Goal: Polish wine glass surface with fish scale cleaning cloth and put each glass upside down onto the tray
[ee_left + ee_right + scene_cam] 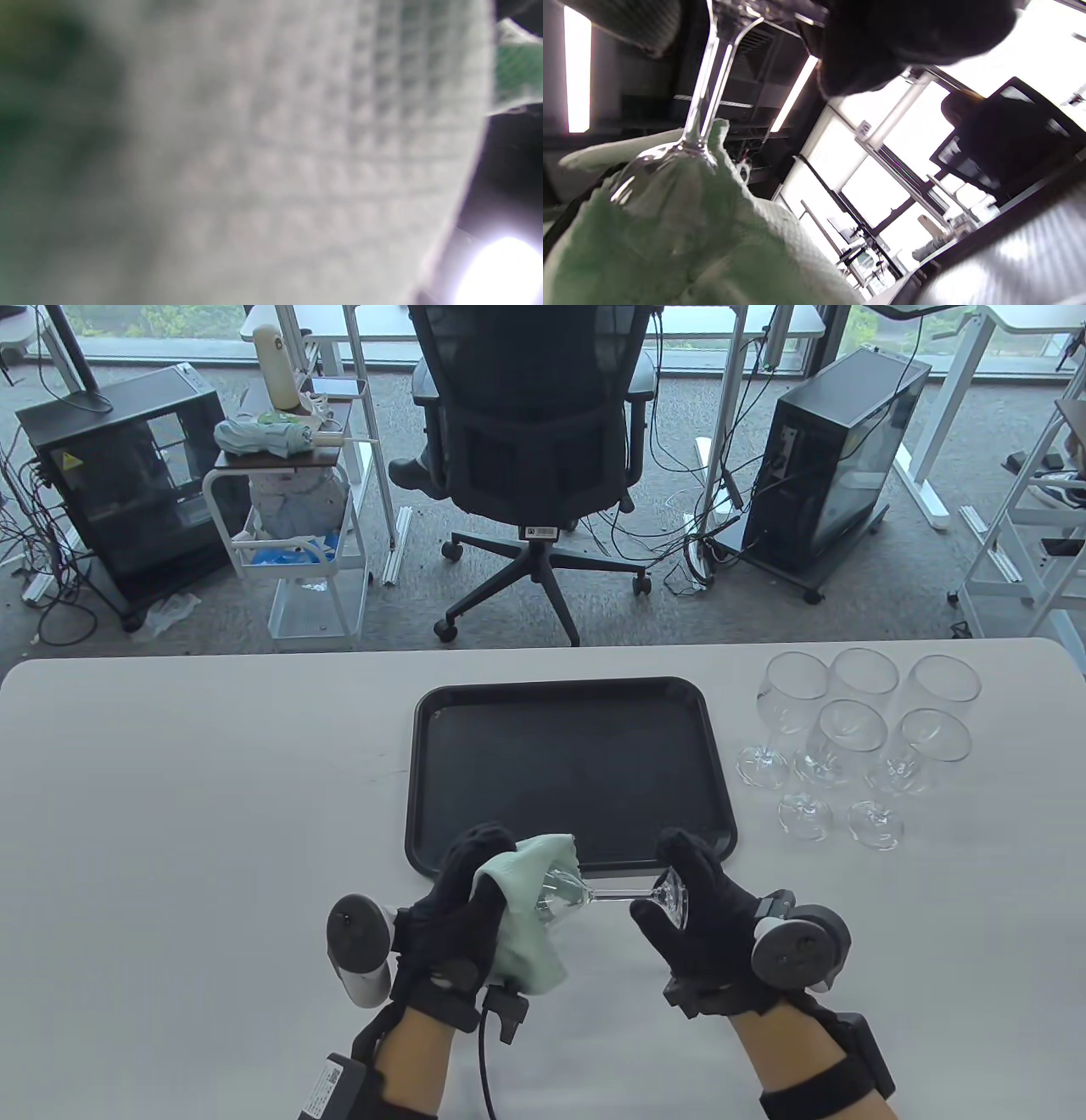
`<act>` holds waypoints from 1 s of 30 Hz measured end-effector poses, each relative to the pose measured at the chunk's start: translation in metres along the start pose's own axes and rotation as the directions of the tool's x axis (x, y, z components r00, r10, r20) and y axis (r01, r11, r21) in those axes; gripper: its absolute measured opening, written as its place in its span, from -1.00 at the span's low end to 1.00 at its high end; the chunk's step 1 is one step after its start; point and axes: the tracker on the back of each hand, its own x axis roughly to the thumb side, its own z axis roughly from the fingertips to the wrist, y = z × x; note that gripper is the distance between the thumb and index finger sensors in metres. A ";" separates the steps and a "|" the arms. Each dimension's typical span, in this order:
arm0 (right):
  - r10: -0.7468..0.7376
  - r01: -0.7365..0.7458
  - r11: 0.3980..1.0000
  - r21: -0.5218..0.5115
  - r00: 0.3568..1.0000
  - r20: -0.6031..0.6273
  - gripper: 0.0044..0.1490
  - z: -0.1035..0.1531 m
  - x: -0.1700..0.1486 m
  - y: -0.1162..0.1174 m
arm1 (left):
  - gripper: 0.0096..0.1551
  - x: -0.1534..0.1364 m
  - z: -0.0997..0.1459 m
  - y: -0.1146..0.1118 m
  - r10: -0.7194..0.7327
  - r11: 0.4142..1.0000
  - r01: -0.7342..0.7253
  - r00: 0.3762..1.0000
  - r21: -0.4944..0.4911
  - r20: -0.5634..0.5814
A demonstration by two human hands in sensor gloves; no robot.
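Glass: clear stemmed wine glass (594, 897) lies sideways above the table's near edge, held between both hands, bowl to the left.
Left hand (462, 912): curled round the pale green textured cleaning cloth (522, 929), which wraps the bowl.
Right hand (700, 916): fingers pinch the foot.
Tray: black rectangular plastic tray (573, 768) just beyond the hands.
Waiting: five clear wine glasses (857, 742) upright, far right.

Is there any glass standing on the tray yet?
No, in the table view the black tray holds no glass; five glasses stand on the table to its right.
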 end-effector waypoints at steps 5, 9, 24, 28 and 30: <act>-0.020 0.027 0.997 0.078 0.995 -0.094 0.13 0.002 -0.005 0.006 | -0.30 0.003 0.001 0.001 -0.093 0.995 0.093 0.996 0.019 0.016; 0.283 -0.289 0.957 -0.014 0.925 0.253 0.28 0.003 0.011 0.001 | -0.30 -0.003 0.000 0.004 0.009 1.000 -0.009 0.999 0.003 -0.047; 0.290 -0.296 0.955 -0.021 0.920 0.264 0.25 0.002 0.011 0.000 | -0.31 -0.008 0.000 0.003 0.038 0.999 -0.039 0.996 -0.004 -0.080; 0.150 -0.150 0.989 -0.013 0.978 0.146 0.02 0.000 0.007 -0.004 | -0.29 -0.008 0.001 -0.002 0.051 0.999 -0.051 0.996 0.001 -0.070; 0.051 -0.051 0.998 0.030 0.999 0.004 -0.01 -0.002 0.000 -0.005 | -0.29 -0.007 0.001 -0.004 0.027 1.000 -0.027 0.999 -0.008 -0.037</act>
